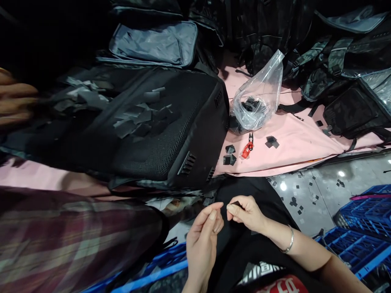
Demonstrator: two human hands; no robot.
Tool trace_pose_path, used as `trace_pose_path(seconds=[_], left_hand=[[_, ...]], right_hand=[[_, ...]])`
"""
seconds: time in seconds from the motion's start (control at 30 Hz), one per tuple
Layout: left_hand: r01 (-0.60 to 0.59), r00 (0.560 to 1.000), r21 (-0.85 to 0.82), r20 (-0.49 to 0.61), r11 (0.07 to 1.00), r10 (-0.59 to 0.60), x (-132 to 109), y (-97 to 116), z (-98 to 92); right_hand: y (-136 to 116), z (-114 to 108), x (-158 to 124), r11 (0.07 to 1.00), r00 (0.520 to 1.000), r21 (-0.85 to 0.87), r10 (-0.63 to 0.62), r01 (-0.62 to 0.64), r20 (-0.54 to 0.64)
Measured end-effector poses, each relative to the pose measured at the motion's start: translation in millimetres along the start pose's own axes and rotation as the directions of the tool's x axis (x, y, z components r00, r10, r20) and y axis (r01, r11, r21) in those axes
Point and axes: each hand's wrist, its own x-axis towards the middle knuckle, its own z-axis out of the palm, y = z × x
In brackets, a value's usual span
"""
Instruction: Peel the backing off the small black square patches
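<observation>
My right hand (247,213) pinches a small black fabric square (236,204) between thumb and fingers, above my lap. Close beside it, my left hand (205,234) has thumb and index finger brought together; whatever may be between them is too small to make out. The two hands are slightly apart. Ahead on the pink cloth (293,150) lie red-handled thread snips (248,149), with loose dark squares (229,156) next to them. A clear plastic bag (262,91) holding dark pieces stands behind the snips.
A black backpack (195,134) lies at left, strewn with dark pieces (142,118). Another person's hand (15,99) and plaid sleeve (85,240) are at left. More bags (351,106) stand at right. Blue crates (363,232) flank me; scraps litter the grey floor (324,199).
</observation>
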Motion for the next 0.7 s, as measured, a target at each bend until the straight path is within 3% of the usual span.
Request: trace_pose_path(seconds=[0.17,0.37,0.53,0.7], left_hand=[[-0.081,0.997,0.325,0.037,0.942,0.073,1.5,-10.6,-6.3],[-0.257,0.966,0.48,0.108,0.839,0.234,5.6,-10.5,-8.8],[-0.224,0.974,0.522,0.153,0.823,0.168,7.8,-7.0,-7.7],[-0.154,0.978,0.494,0.2,0.856,0.06,10.3,-8.1,-11.0]], right_hand=[[6.6,2.7,-1.5,0.998,0.998,-0.018,0.058,-0.058,0.022],[8.1,3.6,1.0,0.984,0.985,0.047,0.172,-0.173,0.032],[0.2,-1.3,-0.1,0.973,0.974,0.047,0.224,-0.226,0.048],[-8.9,-4.8,1.4,0.969,0.987,-0.191,0.157,-0.157,-0.015]])
